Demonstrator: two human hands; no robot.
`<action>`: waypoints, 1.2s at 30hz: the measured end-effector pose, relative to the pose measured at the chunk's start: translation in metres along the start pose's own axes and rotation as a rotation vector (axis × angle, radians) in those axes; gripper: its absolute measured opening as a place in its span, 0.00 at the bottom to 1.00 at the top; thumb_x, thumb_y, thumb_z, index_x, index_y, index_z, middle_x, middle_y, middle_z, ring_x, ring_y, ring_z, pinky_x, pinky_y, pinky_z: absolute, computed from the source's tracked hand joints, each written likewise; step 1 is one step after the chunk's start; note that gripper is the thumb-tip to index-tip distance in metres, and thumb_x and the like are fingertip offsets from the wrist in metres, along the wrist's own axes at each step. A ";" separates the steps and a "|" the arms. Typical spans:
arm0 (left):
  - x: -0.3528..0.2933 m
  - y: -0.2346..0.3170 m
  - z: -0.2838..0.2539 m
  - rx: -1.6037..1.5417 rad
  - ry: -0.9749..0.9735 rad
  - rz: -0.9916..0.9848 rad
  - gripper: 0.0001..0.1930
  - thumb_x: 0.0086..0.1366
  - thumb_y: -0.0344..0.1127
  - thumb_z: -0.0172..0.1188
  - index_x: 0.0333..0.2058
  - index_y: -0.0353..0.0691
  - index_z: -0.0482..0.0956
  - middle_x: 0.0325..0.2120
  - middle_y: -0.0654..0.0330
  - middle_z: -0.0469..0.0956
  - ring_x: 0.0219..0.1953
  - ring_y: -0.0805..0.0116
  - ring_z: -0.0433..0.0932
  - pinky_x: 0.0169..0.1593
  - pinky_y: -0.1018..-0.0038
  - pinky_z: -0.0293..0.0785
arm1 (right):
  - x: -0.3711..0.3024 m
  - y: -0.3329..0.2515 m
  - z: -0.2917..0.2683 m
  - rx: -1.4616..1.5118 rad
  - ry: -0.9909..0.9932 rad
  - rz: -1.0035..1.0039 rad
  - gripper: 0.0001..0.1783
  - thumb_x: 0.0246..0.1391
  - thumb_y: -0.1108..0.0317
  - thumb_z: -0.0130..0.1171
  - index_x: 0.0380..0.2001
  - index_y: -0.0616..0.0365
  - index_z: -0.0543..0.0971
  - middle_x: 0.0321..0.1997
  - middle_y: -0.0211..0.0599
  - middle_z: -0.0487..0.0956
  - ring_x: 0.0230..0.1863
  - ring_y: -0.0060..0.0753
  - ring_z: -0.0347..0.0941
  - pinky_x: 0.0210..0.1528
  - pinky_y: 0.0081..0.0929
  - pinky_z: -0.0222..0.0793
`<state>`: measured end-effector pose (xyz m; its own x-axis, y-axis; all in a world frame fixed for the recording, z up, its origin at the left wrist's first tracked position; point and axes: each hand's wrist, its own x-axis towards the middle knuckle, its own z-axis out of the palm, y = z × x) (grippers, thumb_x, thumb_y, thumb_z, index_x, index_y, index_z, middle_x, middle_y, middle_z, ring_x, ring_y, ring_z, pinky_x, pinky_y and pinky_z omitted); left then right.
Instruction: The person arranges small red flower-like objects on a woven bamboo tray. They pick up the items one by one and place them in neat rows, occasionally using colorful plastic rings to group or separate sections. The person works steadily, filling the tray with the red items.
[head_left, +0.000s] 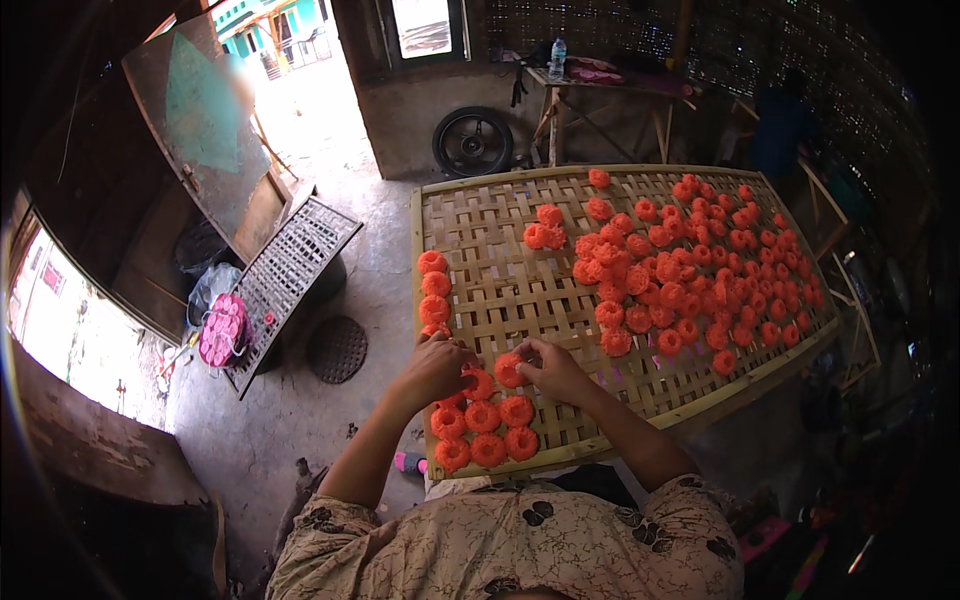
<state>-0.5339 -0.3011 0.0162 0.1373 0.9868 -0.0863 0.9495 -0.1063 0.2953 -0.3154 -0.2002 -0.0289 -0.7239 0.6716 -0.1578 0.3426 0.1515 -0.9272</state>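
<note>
Orange ruffled rings, perhaps some kind of cracker, lie on a woven bamboo rack (pixel 485 245) in front of me. My right hand (pixel 555 374) pinches one orange ruffled ring (pixel 510 370) between thumb and fingers, low over the rack. Beside it, my left hand (pixel 437 370) has its fingers bent down around another orange ring (pixel 478 384); the hand partly hides that ring and its neighbours. Close rows of rings (pixel 485 417) fill the near left corner. A single line of rings (pixel 434 284) runs up the left edge.
A large loose heap of orange rings (pixel 680 270) covers the rack's right half. On the left, a smaller slatted rack (pixel 305 245) stands near a pink bag (pixel 223 330). A wheel (pixel 472 142) leans on the back wall, beside a bench with a bottle (pixel 558 57).
</note>
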 end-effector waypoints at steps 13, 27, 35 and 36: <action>-0.004 0.014 0.011 0.082 0.111 -0.005 0.11 0.56 0.41 0.62 0.38 0.48 0.80 0.31 0.60 0.80 0.48 0.56 0.74 0.56 0.59 0.60 | -0.023 -0.022 0.006 -0.297 0.033 -0.156 0.13 0.54 0.68 0.56 0.40 0.64 0.73 0.35 0.49 0.79 0.39 0.44 0.78 0.42 0.37 0.73; 0.028 0.008 0.008 0.252 -0.186 -0.024 0.08 0.54 0.35 0.57 0.26 0.40 0.83 0.26 0.52 0.81 0.35 0.55 0.81 0.41 0.62 0.73 | -0.041 -0.010 0.005 -0.322 0.131 -0.206 0.12 0.55 0.68 0.56 0.40 0.64 0.73 0.33 0.49 0.79 0.36 0.50 0.78 0.37 0.40 0.73; 0.021 0.005 -0.007 0.073 -0.150 0.103 0.12 0.55 0.44 0.64 0.35 0.44 0.82 0.27 0.57 0.81 0.35 0.57 0.81 0.42 0.64 0.74 | -0.036 -0.002 0.013 -0.337 0.219 -0.351 0.11 0.55 0.69 0.56 0.40 0.63 0.73 0.34 0.49 0.75 0.37 0.54 0.74 0.40 0.44 0.70; 0.021 0.003 -0.004 0.102 -0.130 0.129 0.13 0.55 0.44 0.65 0.35 0.45 0.82 0.27 0.57 0.81 0.36 0.57 0.81 0.42 0.64 0.74 | -0.035 0.001 0.013 -0.368 0.222 -0.379 0.11 0.55 0.69 0.56 0.40 0.63 0.73 0.34 0.49 0.74 0.38 0.54 0.73 0.41 0.44 0.70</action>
<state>-0.5297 -0.2806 0.0186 0.2884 0.9408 -0.1780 0.9444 -0.2488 0.2148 -0.2980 -0.2330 -0.0287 -0.7070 0.6518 0.2744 0.2985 0.6268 -0.7197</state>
